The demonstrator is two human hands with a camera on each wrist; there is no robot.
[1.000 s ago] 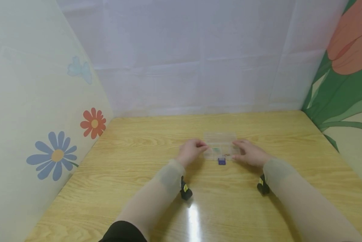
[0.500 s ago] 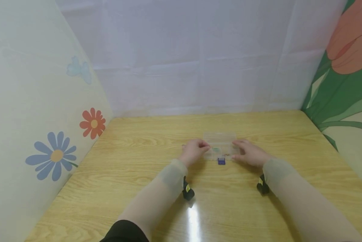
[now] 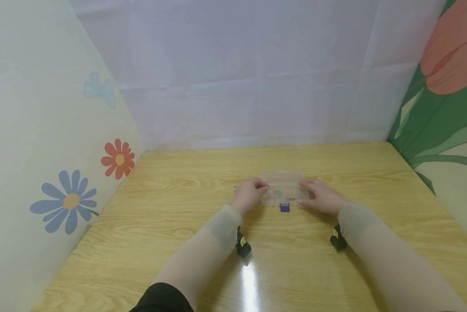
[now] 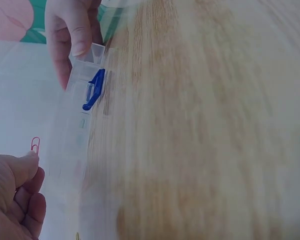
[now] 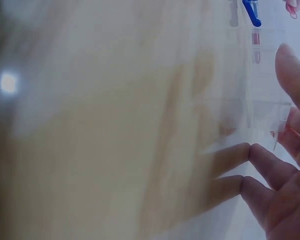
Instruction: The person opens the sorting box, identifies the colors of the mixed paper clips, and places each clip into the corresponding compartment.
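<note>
"Left wrist view: what did the left hand (image 4: 17, 195) hold?"
"It pinched a red paperclip (image 4: 35, 145) between thumb and finger, near the left end of the clear box (image 3: 282, 176) on the table (image 3: 178, 186)."
"And the right hand (image 3: 322, 198)?"
"It gripped the box's right end."

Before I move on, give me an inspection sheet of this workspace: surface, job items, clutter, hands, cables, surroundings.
Surface: yellowish wood-grain table, shiny, with glare in front.
Job items: clear plastic compartment box, lid open, blue plastic latch at the front; small coloured pieces inside; red wire paper clip in hand.
Clutter: gold-coloured sliver at the left wrist view's lower edge, too little shown to identify.
Hands: left hand pinches the paper clip; right hand holds the box's right end.
Cables: nothing seen.
Surroundings: white creased cloth behind; pale flower-printed panel left, tulip-printed panel right.
</note>
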